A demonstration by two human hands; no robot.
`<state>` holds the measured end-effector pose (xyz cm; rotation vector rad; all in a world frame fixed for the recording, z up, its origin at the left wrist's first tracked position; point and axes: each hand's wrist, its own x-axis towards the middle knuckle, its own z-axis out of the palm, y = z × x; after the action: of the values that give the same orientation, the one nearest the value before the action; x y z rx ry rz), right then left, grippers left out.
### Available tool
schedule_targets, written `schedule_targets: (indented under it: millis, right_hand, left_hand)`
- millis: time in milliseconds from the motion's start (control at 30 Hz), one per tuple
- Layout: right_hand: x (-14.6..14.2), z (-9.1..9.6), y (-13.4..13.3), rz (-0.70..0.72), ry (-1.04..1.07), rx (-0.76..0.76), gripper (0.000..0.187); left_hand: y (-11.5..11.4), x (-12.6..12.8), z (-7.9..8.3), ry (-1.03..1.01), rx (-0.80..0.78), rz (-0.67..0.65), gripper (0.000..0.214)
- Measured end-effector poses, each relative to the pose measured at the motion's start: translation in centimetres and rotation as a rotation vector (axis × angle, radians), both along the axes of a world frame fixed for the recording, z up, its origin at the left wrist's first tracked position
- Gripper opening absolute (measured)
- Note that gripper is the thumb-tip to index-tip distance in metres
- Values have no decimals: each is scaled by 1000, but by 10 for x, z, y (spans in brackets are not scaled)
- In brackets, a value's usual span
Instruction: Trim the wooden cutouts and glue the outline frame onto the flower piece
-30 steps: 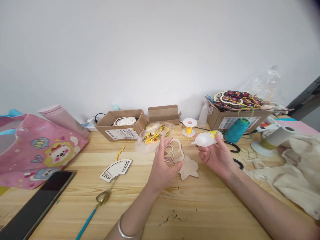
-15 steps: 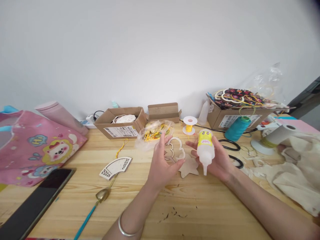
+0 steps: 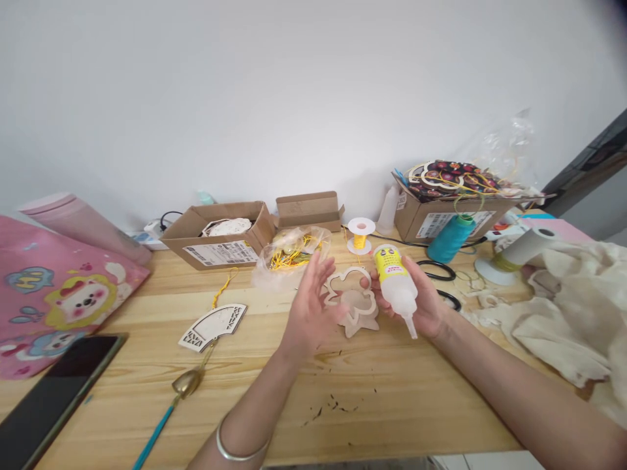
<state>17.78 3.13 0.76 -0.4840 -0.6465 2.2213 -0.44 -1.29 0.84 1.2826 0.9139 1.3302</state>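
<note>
My right hand grips a translucent glue bottle with a yellow label, its nozzle tilted down toward me. With fingers spread, my left hand is raised over the table just left of the cut-outs and holds nothing. Between the hands lies a pale cloud-shaped frame, partly over a star-shaped piece. Left of them, a fan-shaped wooden ornament with a yellow cord lies flat, its lower string leading to a gold heart-shaped bead with a teal tassel.
Cardboard boxes stand along the wall, with a bag of yellow cords in front. A yellow thread spool, teal thread cone and cream cloth are to the right. A phone and pink bag are left.
The bottle has tilted so its nozzle points more to the right. My left hand has turned slightly, fingers still spread. The whole view has shifted a little.
</note>
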Motion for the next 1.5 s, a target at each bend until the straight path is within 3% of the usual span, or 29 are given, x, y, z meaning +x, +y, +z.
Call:
schedule_targets:
  millis: [100, 233, 433, 767, 933, 1167, 1367, 1500]
  right_hand:
    - [2, 1, 2, 1, 43, -47, 44]
    - [5, -2, 3, 24, 82, -61, 48]
    - [5, -4, 4, 25, 79, 1, 46]
    - [7, -8, 6, 26, 77, 7, 42]
    - [6, -8, 6, 21, 101, -19, 41]
    - [3, -9, 3, 26, 95, -8, 40]
    - [-1, -9, 0, 84, 118, 41, 40]
    - [-1, -12, -1, 138, 109, 60, 40]
  left_hand:
    - [4, -2, 4, -258, -163, -19, 57]
    - [4, -4, 6, -325, -385, -116, 33]
    - [2, -3, 2, -301, -408, -133, 24]
    - [2, -4, 7, -328, -400, -180, 25]
    - [3, -4, 5, -418, -470, -210, 27]
    - [3, -1, -2, -525, -861, -635, 70]
    - [1, 0, -5, -668, -854, -729, 82]
    - [0, -1, -7, -648, -777, -772, 75]
